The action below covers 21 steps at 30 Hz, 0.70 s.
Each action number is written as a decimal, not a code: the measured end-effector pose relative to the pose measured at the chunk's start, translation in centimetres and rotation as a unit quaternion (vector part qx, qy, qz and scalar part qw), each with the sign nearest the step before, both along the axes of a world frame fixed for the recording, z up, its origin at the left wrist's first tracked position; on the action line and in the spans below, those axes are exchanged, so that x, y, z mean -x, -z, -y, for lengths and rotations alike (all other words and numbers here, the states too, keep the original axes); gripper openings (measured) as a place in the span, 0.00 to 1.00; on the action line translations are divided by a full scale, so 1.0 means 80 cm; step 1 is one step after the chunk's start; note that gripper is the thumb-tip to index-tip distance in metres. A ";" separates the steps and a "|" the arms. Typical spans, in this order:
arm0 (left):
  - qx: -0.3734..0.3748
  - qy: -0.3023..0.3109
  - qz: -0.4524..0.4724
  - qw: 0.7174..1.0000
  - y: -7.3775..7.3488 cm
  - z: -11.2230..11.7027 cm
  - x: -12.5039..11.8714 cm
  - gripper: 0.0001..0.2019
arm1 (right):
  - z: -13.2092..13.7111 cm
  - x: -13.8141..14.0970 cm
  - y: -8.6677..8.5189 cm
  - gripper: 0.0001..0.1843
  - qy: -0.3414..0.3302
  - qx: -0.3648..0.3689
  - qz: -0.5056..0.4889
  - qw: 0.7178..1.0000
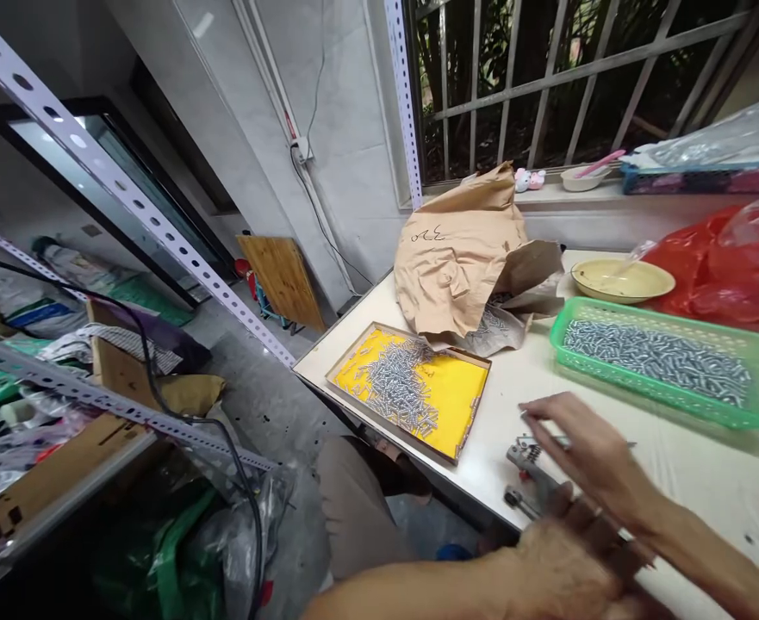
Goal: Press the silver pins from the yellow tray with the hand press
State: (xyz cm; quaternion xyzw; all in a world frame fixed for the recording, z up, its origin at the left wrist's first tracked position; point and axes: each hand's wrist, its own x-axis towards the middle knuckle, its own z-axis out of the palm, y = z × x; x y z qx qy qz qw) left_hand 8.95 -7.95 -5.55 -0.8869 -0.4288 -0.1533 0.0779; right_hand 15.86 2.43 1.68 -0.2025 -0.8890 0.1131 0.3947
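Observation:
My right hand (586,443) reaches in from the right above the table, thumb and forefinger pinched on a small silver metal piece (525,412). Below it my left hand (563,555), smeared by motion, has its fingers curled around a grey hand tool (538,472) with a small coil spring near its head. The exact kind of tool is unclear. To the left lies a shallow tray with a yellow base (460,392), bearing a heap of small silver metal pins (398,383). Beyond the hands, more such pins (656,357) fill a green plastic basket (643,405).
A crumpled brown paper bag (460,250) lies behind the tray, its mouth showing more pins. A yellow bowl (621,280) and red plastic bags (721,258) stand at the back right. A perforated metal upright (152,220) slants across the left, near the table's edge.

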 end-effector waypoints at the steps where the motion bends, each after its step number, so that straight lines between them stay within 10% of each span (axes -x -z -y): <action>1: -0.020 -0.003 0.013 1.000 0.001 0.000 0.001 0.27 | -0.011 -0.009 -0.017 0.07 0.047 -0.014 -0.040 0.998; 6: -0.022 -0.007 0.048 0.999 0.005 0.004 -0.002 0.27 | -0.105 -0.070 -0.061 0.19 0.343 -0.051 -0.068 0.935; 11: -0.002 -0.010 0.063 0.998 -0.012 0.006 0.004 0.23 | -0.173 -0.114 -0.015 0.37 0.285 -0.007 0.112 0.952; 14: -0.032 -0.049 0.104 0.993 -0.035 -0.010 0.048 0.17 | -0.132 -0.121 0.009 0.36 0.266 -0.022 0.122 0.956; 21: 0.038 -0.347 0.104 0.931 -0.082 -0.080 0.233 0.10 | 0.058 -0.117 0.075 0.27 0.179 0.077 0.095 0.976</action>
